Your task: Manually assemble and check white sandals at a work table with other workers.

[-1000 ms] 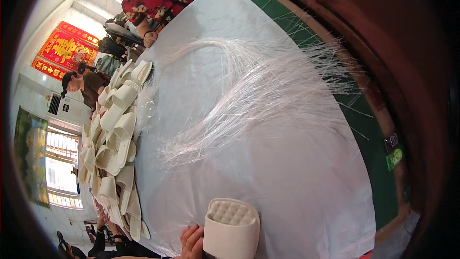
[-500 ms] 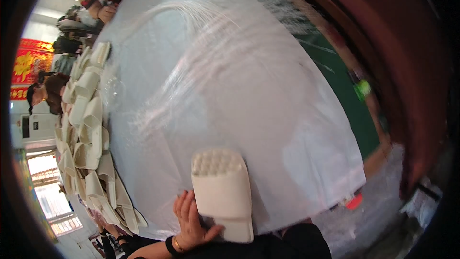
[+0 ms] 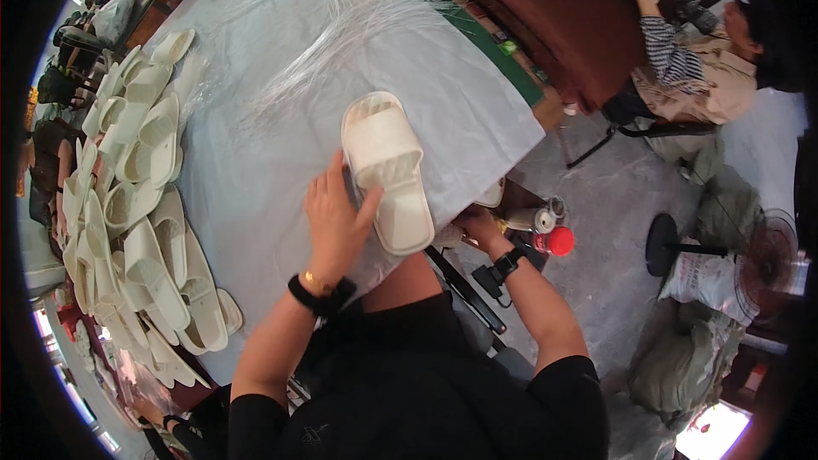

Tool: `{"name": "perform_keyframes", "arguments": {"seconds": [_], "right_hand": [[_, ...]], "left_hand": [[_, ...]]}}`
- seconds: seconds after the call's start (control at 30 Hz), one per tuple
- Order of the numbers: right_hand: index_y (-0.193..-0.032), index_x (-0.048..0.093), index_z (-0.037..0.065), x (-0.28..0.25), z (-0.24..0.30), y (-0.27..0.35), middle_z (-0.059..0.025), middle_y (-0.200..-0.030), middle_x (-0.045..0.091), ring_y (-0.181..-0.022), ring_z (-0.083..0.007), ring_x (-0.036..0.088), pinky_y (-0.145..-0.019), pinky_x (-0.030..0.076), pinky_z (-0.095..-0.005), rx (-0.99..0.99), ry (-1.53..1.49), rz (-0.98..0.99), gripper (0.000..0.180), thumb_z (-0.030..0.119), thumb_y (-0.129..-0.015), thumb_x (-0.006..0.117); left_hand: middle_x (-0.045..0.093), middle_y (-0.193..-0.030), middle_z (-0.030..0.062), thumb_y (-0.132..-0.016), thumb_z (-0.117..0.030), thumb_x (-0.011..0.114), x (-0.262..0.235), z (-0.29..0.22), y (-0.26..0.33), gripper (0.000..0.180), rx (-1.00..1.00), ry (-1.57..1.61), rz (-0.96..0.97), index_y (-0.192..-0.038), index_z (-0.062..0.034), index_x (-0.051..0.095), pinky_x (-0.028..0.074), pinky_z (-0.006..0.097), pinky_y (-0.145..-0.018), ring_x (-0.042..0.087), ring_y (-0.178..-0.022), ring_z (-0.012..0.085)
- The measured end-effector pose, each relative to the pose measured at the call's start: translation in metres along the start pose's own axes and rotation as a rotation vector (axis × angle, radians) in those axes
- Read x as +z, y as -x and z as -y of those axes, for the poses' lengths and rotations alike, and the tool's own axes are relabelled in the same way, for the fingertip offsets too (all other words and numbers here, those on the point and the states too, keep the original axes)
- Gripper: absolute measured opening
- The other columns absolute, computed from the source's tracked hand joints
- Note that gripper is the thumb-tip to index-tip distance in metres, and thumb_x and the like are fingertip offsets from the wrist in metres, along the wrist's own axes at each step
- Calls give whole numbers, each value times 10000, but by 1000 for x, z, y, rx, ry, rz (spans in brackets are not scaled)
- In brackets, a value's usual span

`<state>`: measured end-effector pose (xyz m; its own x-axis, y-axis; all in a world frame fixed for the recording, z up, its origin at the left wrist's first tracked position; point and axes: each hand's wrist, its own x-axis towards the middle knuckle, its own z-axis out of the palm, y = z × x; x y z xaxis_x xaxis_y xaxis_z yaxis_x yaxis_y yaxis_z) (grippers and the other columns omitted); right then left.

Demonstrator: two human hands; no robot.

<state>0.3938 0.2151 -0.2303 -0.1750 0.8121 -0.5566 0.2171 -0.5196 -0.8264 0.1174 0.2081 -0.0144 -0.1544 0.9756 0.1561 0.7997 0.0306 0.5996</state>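
Note:
A cream slide slipper (image 3: 383, 140) lies sole down on the white-covered table, toe end pointing away from me. My left hand (image 3: 336, 217) rests along its left side, fingers stretched out and the thumb touching the edge of the footbed. The slipper is not gripped. Beyond the table's near right edge, my right hand (image 3: 482, 230) reaches down low; its fingers are hidden, so its grip does not show. Close by it, a pale object (image 3: 492, 194) partly shows under the table corner.
Many cream slippers (image 3: 153, 264) are heaped along the left. Clear thin strands (image 3: 315, 51) spread over the far tabletop. Cans and a red-lidded container (image 3: 559, 241) stand beyond the right corner. A fan (image 3: 765, 262) is at the right. Other people sit at the far right and far left.
The view has tilted down, showing my lap and both forearms. My right hand has come into sight by the table's edge. My left hand stays beside the slipper.

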Motion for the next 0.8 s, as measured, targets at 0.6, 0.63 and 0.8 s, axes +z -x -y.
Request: {"name": "perform_keyframes", "arguments": {"seconds": [0.6, 0.63, 0.8], "right_hand": [[-976, 625, 94, 61, 209, 215, -126, -964, 559, -785, -306, 616, -627, 516, -398, -760, 1224, -453, 250, 65, -728, 605], [-990, 638, 96, 80, 214, 203, -135, -968, 569, -802, -318, 618, -640, 519, -401, -796, 1235, -407, 277, 39, -721, 602], [-997, 638, 80, 165, 199, 152, -167, -1023, 582, -837, -341, 614, -703, 516, -422, -987, 1200, -10, 250, 91, -749, 614]], "left_hand": [[523, -1138, 231, -745, -2, 522, -78, 90, 53, 534, -154, 158, -191, -1275, -4, 457, 468, 446, -841, 555, -972, 406], [520, -1137, 229, -745, -14, 526, -80, 96, 59, 533, -140, 161, -205, -1274, -4, 458, 473, 444, -825, 560, -950, 403], [520, -1096, 213, -752, -51, 572, -80, 95, 79, 546, -204, 200, -215, -1284, -4, 456, 497, 400, -719, 585, -818, 331]]}}
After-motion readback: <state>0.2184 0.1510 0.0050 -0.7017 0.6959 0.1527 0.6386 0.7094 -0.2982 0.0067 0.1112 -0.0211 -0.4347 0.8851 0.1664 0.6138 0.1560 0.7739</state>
